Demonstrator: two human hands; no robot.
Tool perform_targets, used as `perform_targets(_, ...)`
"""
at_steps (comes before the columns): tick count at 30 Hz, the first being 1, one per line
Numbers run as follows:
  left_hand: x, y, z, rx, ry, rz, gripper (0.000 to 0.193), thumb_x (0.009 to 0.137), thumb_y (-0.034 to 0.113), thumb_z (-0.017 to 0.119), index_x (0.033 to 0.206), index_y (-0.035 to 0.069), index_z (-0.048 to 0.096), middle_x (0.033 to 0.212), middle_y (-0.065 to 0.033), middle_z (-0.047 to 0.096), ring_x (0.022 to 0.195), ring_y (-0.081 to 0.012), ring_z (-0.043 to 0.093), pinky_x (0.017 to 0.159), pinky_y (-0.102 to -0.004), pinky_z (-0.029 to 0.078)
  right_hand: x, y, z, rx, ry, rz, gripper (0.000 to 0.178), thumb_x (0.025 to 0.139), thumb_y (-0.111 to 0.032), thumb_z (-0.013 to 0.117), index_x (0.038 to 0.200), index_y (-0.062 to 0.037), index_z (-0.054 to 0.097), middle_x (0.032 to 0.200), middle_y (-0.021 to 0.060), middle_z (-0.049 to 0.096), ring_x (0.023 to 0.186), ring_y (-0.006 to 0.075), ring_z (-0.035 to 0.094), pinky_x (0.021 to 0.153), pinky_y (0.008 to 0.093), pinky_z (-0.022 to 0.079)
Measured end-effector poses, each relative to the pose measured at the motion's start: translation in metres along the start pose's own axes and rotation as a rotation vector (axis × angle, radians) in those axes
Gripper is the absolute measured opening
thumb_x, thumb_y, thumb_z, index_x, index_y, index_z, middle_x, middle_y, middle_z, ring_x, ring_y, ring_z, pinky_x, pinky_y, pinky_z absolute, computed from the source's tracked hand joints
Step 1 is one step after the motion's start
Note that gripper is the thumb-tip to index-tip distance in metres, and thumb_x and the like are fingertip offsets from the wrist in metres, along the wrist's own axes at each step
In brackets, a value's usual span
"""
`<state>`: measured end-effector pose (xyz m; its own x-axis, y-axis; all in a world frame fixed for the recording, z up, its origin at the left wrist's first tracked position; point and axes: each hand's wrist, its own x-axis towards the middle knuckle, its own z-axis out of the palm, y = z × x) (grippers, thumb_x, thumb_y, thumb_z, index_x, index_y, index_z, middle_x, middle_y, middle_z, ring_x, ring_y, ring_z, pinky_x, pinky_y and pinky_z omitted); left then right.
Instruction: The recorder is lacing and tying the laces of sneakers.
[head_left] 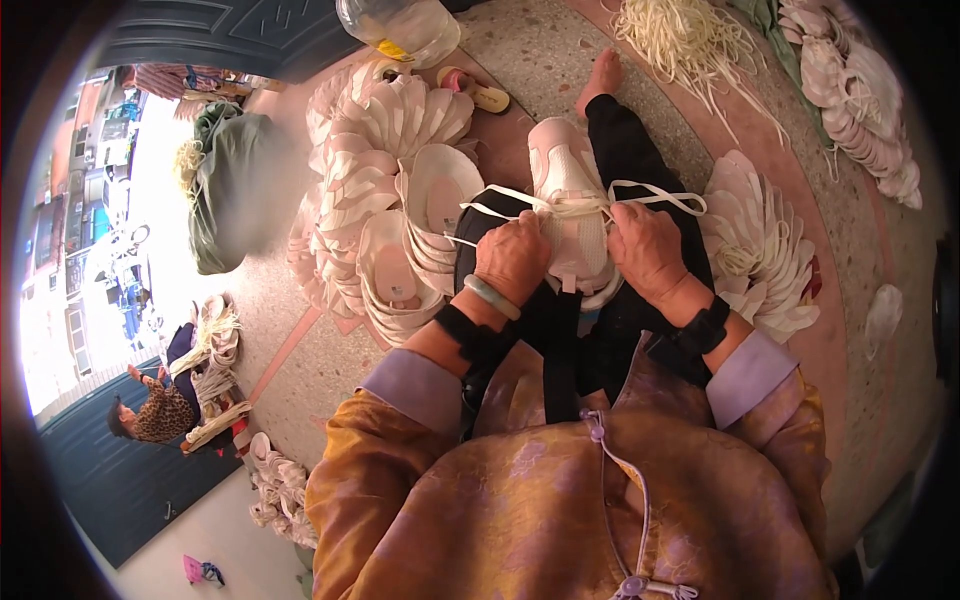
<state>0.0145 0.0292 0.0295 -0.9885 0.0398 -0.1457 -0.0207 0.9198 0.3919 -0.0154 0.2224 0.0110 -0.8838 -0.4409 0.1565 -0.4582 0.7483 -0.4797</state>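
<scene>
A pale pink and white shoe upper (562, 160) lies lengthwise across my lap, its toe pointing away from me. A cream shoelace (655, 190) crosses its throat, with a loop sticking out on each side. My left hand (514, 258) is closed in a pinch on the lace at the left edge of the upper. Opposite it, my right hand (646, 250) pinches the lace at the right edge. The fingertips of both hands are partly hidden. A black strap (560, 350) runs from the near end of the upper toward my waist.
Fanned stacks of shoe uppers (365, 165) stand at my left, with another stack (760, 245) at my right. Loose laces (685, 40) lie ahead, near bundled uppers (860, 110). A clear plastic jug (410, 30) and a slipper (480, 92) are beyond. Another person (160, 408) sits far left.
</scene>
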Motion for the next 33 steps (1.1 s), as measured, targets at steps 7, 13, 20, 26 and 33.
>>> perform_targets(7,-0.002,-0.001,-0.004,-0.136,0.075,0.050,0.013,0.074,0.014,0.053,0.071,0.002,0.050,0.061,-0.0186,0.056,0.062,-0.0372,0.057,0.058,-0.0458,0.045,0.011,-0.016,-0.012,0.021,0.091,-0.081,0.010,0.073,-0.014,0.054,0.080,-0.0065,0.055,0.077,0.0095,0.058,0.073,0.0261,0.059,0.064,0.0385,0.042)
perform_targets(13,-0.001,-0.004,0.004,-0.114,0.086,0.015,0.012,0.071,0.013,0.057,0.070,0.003,0.051,0.060,-0.0161,0.056,0.061,-0.0353,0.058,0.056,-0.0425,0.046,0.028,-0.046,0.009,0.093,-0.009,-0.188,0.008,0.074,-0.015,0.053,0.071,-0.0088,0.057,0.074,0.0089,0.059,0.071,0.0257,0.060,0.064,0.0369,0.043)
perform_targets(20,-0.001,-0.007,0.001,-0.188,0.115,0.052,0.012,0.071,0.011,0.057,0.068,0.003,0.049,0.060,-0.0158,0.057,0.060,-0.0345,0.058,0.055,-0.0416,0.045,0.029,-0.050,0.022,0.165,0.031,-0.061,0.005,0.072,-0.014,0.057,0.071,-0.0097,0.058,0.072,0.0080,0.059,0.070,0.0251,0.060,0.063,0.0373,0.044)
perform_targets(26,0.000,-0.007,-0.001,-0.246,0.122,0.107,0.010,0.070,0.009,0.056,0.077,0.002,0.058,0.065,-0.0173,0.059,0.064,-0.0341,0.060,0.057,-0.0388,0.047,0.027,-0.050,0.026,0.219,0.065,-0.048,0.005,0.075,-0.014,0.055,0.073,-0.0106,0.058,0.071,0.0077,0.059,0.068,0.0256,0.060,0.062,0.0379,0.043)
perform_targets(33,0.004,-0.016,-0.003,-0.386,0.111,0.050,0.013,0.072,0.010,0.059,0.082,0.001,0.062,0.067,-0.0175,0.061,0.064,-0.0308,0.062,0.058,-0.0345,0.048,0.028,-0.053,0.029,0.125,0.065,-0.112,0.005,0.077,-0.014,0.054,0.075,-0.0102,0.056,0.070,0.0072,0.059,0.067,0.0265,0.061,0.059,0.0386,0.043)
